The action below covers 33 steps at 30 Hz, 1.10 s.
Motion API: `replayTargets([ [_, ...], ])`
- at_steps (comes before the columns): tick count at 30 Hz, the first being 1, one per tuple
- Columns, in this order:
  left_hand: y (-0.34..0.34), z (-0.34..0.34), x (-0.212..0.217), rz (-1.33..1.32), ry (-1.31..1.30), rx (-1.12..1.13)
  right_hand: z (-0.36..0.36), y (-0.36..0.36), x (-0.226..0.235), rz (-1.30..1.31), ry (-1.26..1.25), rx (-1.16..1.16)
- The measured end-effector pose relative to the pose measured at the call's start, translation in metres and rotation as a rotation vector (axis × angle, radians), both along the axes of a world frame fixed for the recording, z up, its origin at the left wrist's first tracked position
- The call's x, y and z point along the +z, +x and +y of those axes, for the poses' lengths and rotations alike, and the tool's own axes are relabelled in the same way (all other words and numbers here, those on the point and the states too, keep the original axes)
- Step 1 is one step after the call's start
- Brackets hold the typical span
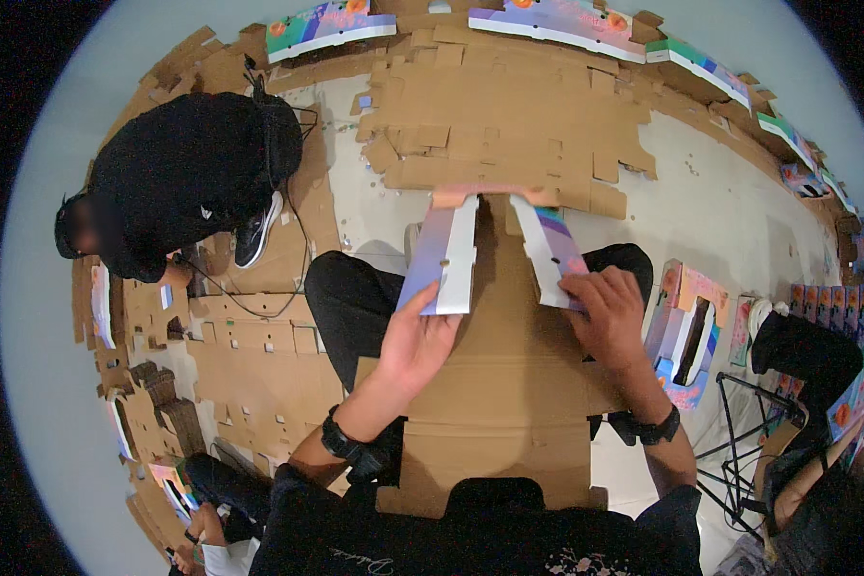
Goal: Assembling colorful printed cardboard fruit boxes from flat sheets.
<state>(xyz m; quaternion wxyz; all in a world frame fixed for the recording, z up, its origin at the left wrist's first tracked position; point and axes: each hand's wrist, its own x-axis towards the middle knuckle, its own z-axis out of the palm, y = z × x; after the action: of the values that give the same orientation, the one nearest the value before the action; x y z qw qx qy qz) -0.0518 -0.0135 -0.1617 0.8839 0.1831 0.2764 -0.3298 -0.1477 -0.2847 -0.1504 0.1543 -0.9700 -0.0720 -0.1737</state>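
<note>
A printed cardboard carton piece (444, 254), purple and orange with white inner flaps, is held up in front of me. Its two long sides run toward me, joined at the far end by an orange strip, with a gap between them. My left hand (418, 336) grips the near end of the left side, thumb on top. On the near end of the right side, my right hand (607, 305) has its fingers closed. Beneath it, a brown cardboard sheet (499, 394) lies across my lap.
Flattened brown cardboard (509, 106) covers the floor ahead. A similar printed carton (684, 331) lies to my right, near a folding stool (754, 427). A co-worker in black (187, 173) crouches at the left by a cable (302, 259). Other people sit at both lower sides.
</note>
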Motion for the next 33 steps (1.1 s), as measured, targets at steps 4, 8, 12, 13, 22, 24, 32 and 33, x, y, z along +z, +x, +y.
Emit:
replayTargets([
  [4,-0.023,0.012,-0.036,0.071,0.181,-0.046,0.01,-0.009,-0.028,0.175,0.158,0.101],
  [8,-0.046,0.036,-0.042,-0.022,0.415,-0.332,0.012,-0.031,-0.031,0.366,0.22,0.057],
  [12,-0.061,0.088,-0.016,-0.739,0.872,-0.603,-0.005,-0.079,-0.021,0.512,0.316,-0.228],
  [13,-0.062,0.103,-0.007,-1.05,1.147,-0.603,-0.011,-0.093,-0.018,0.584,0.33,-0.29],
  [22,-0.068,0.1,-0.016,-1.109,1.44,-0.591,0.036,-0.116,-0.026,0.482,1.15,-0.533],
  [24,-0.074,0.094,-0.021,-0.984,1.238,-0.508,0.046,-0.11,-0.027,0.472,1.066,-0.522],
  [32,-0.078,0.102,-0.033,-1.343,1.246,-0.562,0.049,-0.105,-0.025,0.539,0.777,-0.311],
  [33,-0.077,0.101,-0.035,-1.321,1.21,-0.573,0.051,-0.105,-0.027,0.6,0.83,-0.318],
])
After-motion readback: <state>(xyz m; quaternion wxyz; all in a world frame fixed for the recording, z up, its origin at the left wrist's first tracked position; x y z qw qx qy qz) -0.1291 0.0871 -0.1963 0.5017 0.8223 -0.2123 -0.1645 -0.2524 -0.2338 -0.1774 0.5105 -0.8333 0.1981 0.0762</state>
